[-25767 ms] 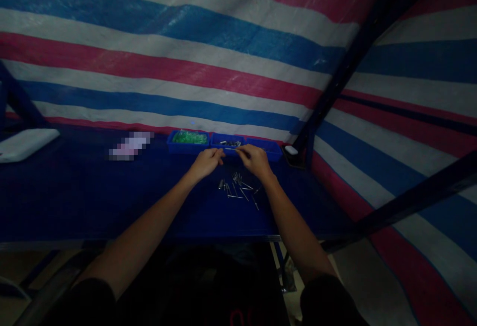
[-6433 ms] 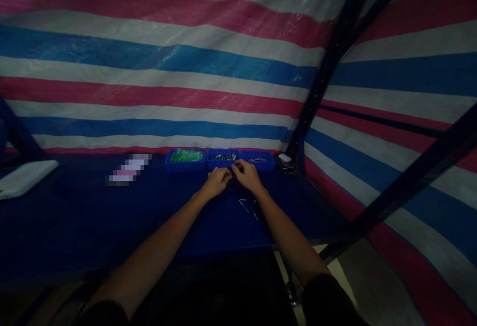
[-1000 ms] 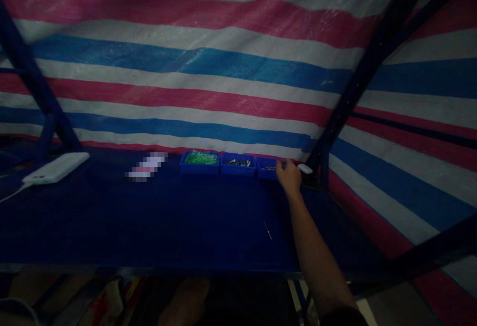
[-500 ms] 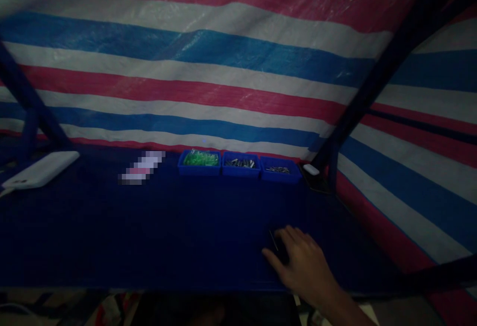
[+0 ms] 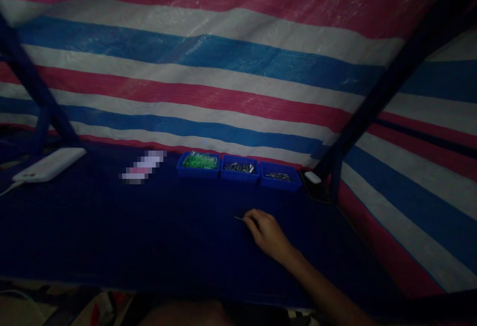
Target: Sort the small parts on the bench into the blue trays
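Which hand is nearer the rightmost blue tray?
Right. The right hand is in front of the tray, holding a thin rod. The left hand cannot be made out; what seems the left arm is farther off, at the bottom edge.

Red, White and Blue Stripes in Dim Light

The back wall is a glossy, lightly creased plastic sheet with broad bands running across it, sloping down to the right. A matching side wall meets it on the right. Dark metal posts slant at either side, a left post and a right post, and a thin crossbar runs over the side wall. A wide, dark blue table reaches the back wall. Faint glints show on the plastic; below the table's near edge, much is lost in shadow.
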The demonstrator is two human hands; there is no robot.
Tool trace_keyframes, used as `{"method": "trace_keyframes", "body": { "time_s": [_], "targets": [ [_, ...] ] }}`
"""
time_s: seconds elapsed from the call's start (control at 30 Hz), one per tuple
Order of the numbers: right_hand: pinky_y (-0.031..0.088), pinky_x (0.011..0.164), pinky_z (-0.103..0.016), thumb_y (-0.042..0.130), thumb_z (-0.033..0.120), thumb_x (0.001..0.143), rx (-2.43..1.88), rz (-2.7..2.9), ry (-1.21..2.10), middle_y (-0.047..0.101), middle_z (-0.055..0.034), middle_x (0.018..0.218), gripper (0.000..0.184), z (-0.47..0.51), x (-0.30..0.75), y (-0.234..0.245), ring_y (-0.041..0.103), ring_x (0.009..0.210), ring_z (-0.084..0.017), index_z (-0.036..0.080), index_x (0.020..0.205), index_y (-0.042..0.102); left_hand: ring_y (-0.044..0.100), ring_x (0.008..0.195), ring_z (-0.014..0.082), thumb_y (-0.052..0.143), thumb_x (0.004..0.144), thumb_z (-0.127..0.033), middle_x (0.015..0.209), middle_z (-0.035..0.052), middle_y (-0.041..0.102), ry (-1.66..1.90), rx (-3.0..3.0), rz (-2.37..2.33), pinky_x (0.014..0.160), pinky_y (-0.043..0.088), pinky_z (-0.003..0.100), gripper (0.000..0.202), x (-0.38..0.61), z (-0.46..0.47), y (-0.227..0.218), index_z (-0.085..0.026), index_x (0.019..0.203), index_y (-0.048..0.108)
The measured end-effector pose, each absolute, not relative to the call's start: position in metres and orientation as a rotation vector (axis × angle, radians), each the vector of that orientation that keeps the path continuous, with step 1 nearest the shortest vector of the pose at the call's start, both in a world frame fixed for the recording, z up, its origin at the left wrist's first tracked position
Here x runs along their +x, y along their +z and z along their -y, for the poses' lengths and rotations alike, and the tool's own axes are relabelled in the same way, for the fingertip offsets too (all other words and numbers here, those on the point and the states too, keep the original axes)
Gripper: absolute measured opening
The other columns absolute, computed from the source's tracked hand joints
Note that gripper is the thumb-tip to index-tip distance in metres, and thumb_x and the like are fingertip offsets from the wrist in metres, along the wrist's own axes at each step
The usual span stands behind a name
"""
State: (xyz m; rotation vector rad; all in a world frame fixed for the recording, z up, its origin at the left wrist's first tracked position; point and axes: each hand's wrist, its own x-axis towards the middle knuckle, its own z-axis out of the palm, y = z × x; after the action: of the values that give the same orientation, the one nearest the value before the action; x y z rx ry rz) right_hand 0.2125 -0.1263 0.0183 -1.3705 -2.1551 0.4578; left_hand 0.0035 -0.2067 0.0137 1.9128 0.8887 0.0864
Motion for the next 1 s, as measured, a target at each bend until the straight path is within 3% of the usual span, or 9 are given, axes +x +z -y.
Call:
{"method": "trace_keyframes", "body": {
  "time_s": [0.07, 0.13, 0.2, 0.33, 0.43, 0.6, 0.77, 0.9, 1.0],
  "targets": [
    [0.038, 0.061, -0.023, 0.037, 0.031, 0.088, -1.350, 2.094, 0.521, 0.063, -0.0011, 0.069, 0.027, 0.105, 0.204, 0.020, 0.058, 0.065, -0.013, 0.020, 0.074, 0.058, 0.053, 0.099, 0.0154, 0.036, 0.087, -0.037, 0.107, 0.0000, 0.059, 0.300, 1.937, -0.991, 0.078, 0.045, 0.032, 0.028, 0.005, 0.171, 0.028, -0.031, 0.106, 0.056],
    [0.035, 0.056, -0.022, 0.036, 0.035, 0.088, -1.360, 1.989, 0.541, 0.061, -0.0006, 0.062, 0.034, 0.087, 0.196, 0.018, 0.056, 0.058, -0.012, 0.018, 0.067, 0.058, 0.056, 0.090, 0.0158, 0.042, 0.084, -0.032, 0.097, 0.0025, 0.062, 0.807, 1.967, -1.286, 0.080, 0.044, 0.032, 0.023, 0.010, 0.131, 0.033, -0.024, 0.098, 0.059],
    [0.033, 0.053, -0.021, 0.036, 0.038, 0.087, -1.377, 1.900, 0.553, 0.060, 0.0001, 0.058, 0.037, 0.077, 0.190, 0.013, 0.054, 0.053, -0.011, 0.018, 0.063, 0.057, 0.056, 0.084, 0.0155, 0.051, 0.079, -0.029, 0.094, 0.0036, 0.061, 0.974, 2.064, -1.354, 0.078, 0.044, 0.030, 0.021, 0.015, 0.099, 0.028, -0.019, 0.097, 0.056],
    [0.031, 0.052, -0.021, 0.036, 0.040, 0.087, -1.438, 1.866, 0.527, 0.056, 0.0011, 0.052, 0.040, 0.075, 0.188, 0.002, 0.050, 0.049, -0.010, 0.019, 0.058, 0.054, 0.057, 0.078, 0.0133, 0.042, 0.084, -0.024, 0.084, 0.0019, 0.060, 0.848, 2.284, -1.231, 0.073, 0.043, 0.026, 0.014, 0.023, 0.076, 0.011, -0.019, 0.090, 0.054],
    [0.031, 0.052, -0.021, 0.035, 0.039, 0.088, -1.449, 1.869, 0.515, 0.055, 0.0009, 0.053, 0.040, 0.081, 0.189, 0.001, 0.050, 0.051, -0.010, 0.019, 0.059, 0.052, 0.056, 0.072, 0.0125, 0.037, 0.087, -0.027, 0.079, 0.0010, 0.060, 0.778, 2.334, -1.211, 0.069, 0.041, 0.024, 0.020, 0.024, 0.078, 0.011, -0.019, 0.084, 0.054],
    [0.034, 0.060, -0.019, 0.033, 0.031, 0.089, -1.270, 2.023, 0.499, 0.058, 0.0003, 0.068, 0.028, 0.090, 0.185, 0.010, 0.053, 0.062, -0.010, 0.019, 0.075, 0.054, 0.050, 0.058, 0.0104, 0.034, 0.087, -0.034, 0.061, -0.0025, 0.053, 0.707, 2.104, -1.200, 0.057, 0.037, 0.022, 0.030, 0.016, 0.067, 0.020, -0.017, 0.070, 0.052],
    [0.031, 0.056, -0.020, 0.034, 0.027, 0.089, -1.265, 2.159, 0.296, 0.055, 0.0008, 0.063, 0.030, 0.090, 0.184, 0.017, 0.049, 0.055, -0.009, 0.019, 0.066, 0.052, 0.045, 0.055, 0.0101, 0.033, 0.086, -0.044, 0.056, -0.0033, 0.048, 0.661, 1.997, -1.128, 0.055, 0.035, 0.022, 0.039, 0.013, 0.048, 0.020, -0.016, 0.062, 0.049],
    [0.031, 0.055, -0.021, 0.031, 0.031, 0.090, -1.476, 1.932, 0.023, 0.056, -0.0012, 0.060, 0.036, 0.069, 0.215, 0.027, 0.050, 0.054, -0.010, 0.018, 0.065, 0.052, 0.048, 0.057, 0.0105, 0.031, 0.087, -0.041, 0.061, -0.0027, 0.051, 0.620, 2.015, -1.075, 0.056, 0.037, 0.023, 0.035, 0.017, 0.041, 0.020, -0.017, 0.074, 0.053],
    [0.031, 0.053, -0.023, 0.037, 0.043, 0.087, -1.833, 1.633, -0.180, 0.059, -0.0024, 0.062, 0.034, 0.051, 0.252, 0.029, 0.054, 0.054, -0.013, 0.016, 0.091, 0.057, 0.051, 0.061, 0.0108, 0.038, 0.084, -0.037, 0.077, -0.0004, 0.056, 0.661, 2.070, -1.113, 0.059, 0.040, 0.024, 0.025, 0.019, 0.037, 0.018, -0.018, 0.091, 0.052]
  ]
}}
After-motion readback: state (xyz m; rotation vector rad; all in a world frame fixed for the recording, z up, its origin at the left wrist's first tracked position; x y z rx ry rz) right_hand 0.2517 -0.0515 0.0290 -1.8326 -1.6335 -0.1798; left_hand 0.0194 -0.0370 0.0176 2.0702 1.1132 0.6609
